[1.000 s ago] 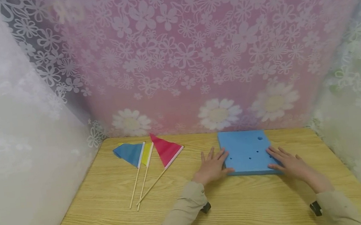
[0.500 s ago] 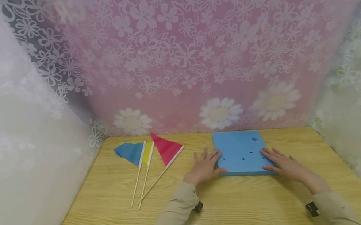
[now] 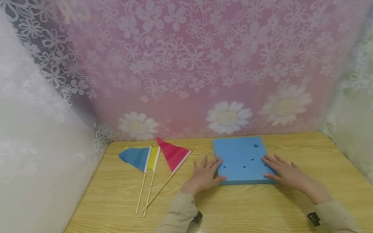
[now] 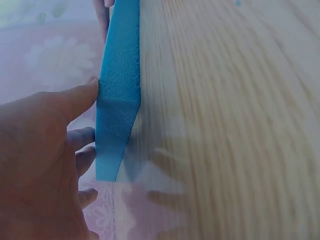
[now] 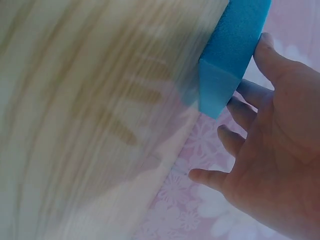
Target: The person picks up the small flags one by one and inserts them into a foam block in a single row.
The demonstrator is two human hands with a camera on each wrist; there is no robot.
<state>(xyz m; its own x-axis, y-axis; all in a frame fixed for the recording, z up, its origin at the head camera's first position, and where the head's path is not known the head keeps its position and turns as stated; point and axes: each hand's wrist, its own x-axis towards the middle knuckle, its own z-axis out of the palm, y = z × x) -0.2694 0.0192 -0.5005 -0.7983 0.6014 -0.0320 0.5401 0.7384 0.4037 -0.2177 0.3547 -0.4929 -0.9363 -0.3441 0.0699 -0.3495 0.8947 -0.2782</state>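
A flat blue foam board [image 3: 236, 155] with several small holes lies on the wooden table, right of the middle. My left hand [image 3: 202, 175] rests at its left edge, fingers spread and fingertips on the top face. At the opposite edge my right hand [image 3: 288, 172] touches the board's right side with extended fingers, its fingertips beside one of the holes. The left wrist view shows the thumb [image 4: 82, 97] against the top edge of the board's thick side [image 4: 117, 115]. From the right wrist, the fingers reach over the board's corner [image 5: 220, 85] in the same way.
Left of the board lie three triangular flags on thin wooden sticks: a blue flag [image 3: 136, 158], a yellow flag [image 3: 154, 159] partly under it, and a red flag [image 3: 173, 154]. Floral curtains [image 3: 183, 56] stand behind the table [image 3: 245, 216] and along both sides.
Both hands have moved left along the table, and the blue foam board has slid left between them toward the flags. The flags lie as before.
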